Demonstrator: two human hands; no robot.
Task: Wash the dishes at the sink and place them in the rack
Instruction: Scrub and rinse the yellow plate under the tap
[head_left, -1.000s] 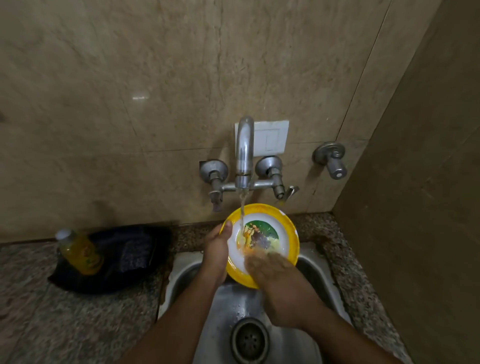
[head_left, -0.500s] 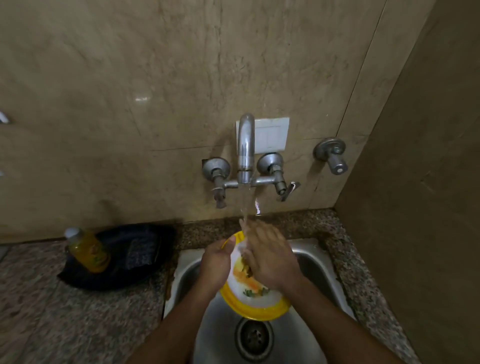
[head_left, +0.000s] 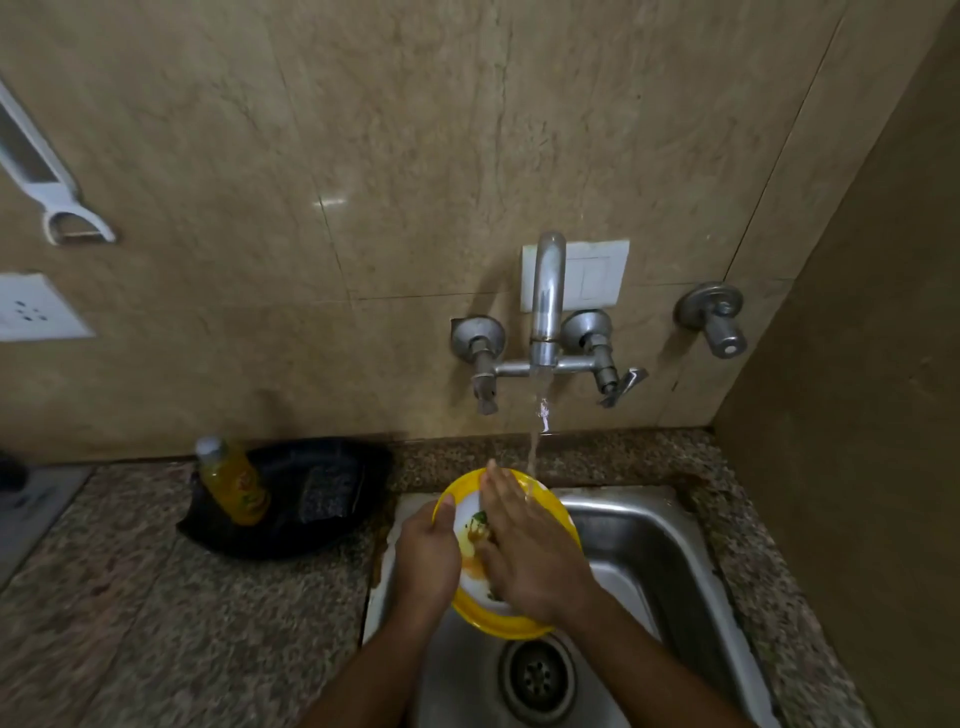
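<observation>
Over the sink (head_left: 649, 540), my left hand (head_left: 428, 561) grips the yellow-rimmed plate (head_left: 563, 514) at its nine o'clock edge while my right hand (head_left: 524, 551) lies open, flat-fingered, on its face under the tap's (head_left: 545, 306) running water.

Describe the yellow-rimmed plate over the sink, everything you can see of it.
The plate is round, with a bright yellow rim and a white centre bearing a printed green and orange picture. It is held tilted over the steel sink, above the drain. The left hand grips its left edge, thumb on the rim; the right hand lies flat across its face. Tap water falls at its upper edge.
</observation>
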